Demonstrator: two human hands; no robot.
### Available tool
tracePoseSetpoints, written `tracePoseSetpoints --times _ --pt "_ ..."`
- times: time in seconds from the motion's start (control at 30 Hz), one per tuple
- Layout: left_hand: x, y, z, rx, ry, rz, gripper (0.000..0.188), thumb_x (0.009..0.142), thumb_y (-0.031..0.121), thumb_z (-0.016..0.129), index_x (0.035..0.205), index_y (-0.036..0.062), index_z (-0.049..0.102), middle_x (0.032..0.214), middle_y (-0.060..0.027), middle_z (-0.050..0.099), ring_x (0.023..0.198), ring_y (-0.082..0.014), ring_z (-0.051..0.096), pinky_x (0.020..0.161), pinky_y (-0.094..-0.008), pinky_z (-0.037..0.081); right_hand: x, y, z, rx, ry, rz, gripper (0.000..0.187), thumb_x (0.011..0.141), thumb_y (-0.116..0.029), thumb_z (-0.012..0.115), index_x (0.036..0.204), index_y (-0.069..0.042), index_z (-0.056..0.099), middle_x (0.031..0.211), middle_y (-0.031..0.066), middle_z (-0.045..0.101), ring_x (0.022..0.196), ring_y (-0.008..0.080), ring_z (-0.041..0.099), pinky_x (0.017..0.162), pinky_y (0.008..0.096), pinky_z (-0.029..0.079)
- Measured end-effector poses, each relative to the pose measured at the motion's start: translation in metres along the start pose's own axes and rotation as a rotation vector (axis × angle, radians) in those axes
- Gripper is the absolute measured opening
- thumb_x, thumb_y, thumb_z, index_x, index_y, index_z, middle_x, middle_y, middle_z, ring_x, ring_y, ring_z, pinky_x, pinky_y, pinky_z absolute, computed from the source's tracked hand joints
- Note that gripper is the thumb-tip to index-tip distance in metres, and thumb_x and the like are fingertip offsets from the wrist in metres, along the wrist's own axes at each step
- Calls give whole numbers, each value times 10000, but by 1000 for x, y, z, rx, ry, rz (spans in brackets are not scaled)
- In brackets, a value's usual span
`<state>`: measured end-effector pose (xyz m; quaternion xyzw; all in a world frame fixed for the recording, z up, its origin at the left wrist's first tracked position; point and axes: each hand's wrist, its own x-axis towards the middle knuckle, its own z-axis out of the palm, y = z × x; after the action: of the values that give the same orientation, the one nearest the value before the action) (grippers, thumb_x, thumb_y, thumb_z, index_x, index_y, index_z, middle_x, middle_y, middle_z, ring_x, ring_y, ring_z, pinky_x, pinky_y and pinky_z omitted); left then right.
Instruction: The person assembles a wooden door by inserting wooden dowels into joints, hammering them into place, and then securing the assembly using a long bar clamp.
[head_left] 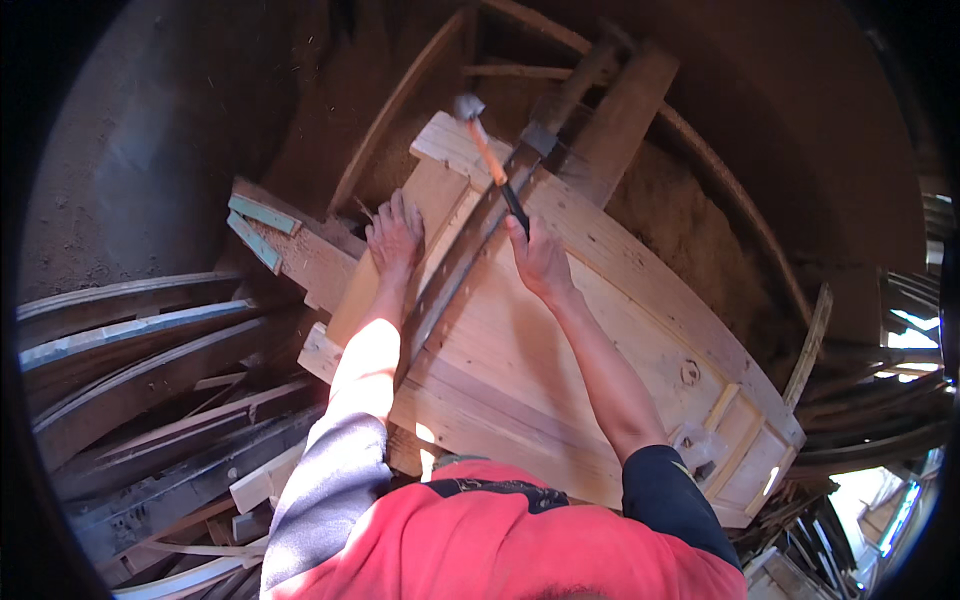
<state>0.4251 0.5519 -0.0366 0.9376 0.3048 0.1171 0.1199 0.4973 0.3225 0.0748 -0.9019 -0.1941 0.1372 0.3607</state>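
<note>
A pale wooden panel door [560,300] lies at a slant in front of me. My right hand [543,258] grips a hammer [490,152] by its black lower handle; the shaft above is orange, and the metal head, slightly blurred, points away from me. My left hand [396,236] lies on a wooden board [436,200] at the door's left end, fingers stretched out over it. Between my hands a long metal bar clamp [465,270] crosses the door, its block [538,140] at the far edge. A thin sliver shows beside my left fingers, too small to name.
A clear plastic bag [698,448] with small dark contents sits on the door's right part. Stacked timber [150,400] fills the left, and more lumber [870,400] lies at right. A wide plank [630,120] and curved wooden strips [400,100] lie beyond the door.
</note>
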Motion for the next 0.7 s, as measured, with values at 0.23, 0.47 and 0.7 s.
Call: tracePoseSetpoints --times 0.23,0.47,0.7 --pt "7 7 -10 -22 -65 -12 461 986 394 479 1371 142 496 1245 -134 594 1138 -318 583 930 -497 437 2 13 23 -199 -152 141 393 1025 -408 436 1036 -20 497 879 259 659 773 471 641 639 567 463" --pt "0 4 -4 -1 -38 -4 467 981 390 482 1373 137 485 1251 -133 588 1124 -314 588 913 -481 437 -14 -23 -1 206 160 -101 475 1024 -439 423 1165 9 498 914 279 680 896 460 662 727 554 510" --pt "7 0 5 26 46 13 438 975 377 492 1336 130 514 1190 -126 607 1056 -302 612 869 -448 445 -4 2 7 -139 -165 88 447 1019 -426 445 1138 4 468 816 277 668 778 487 650 678 569 504"
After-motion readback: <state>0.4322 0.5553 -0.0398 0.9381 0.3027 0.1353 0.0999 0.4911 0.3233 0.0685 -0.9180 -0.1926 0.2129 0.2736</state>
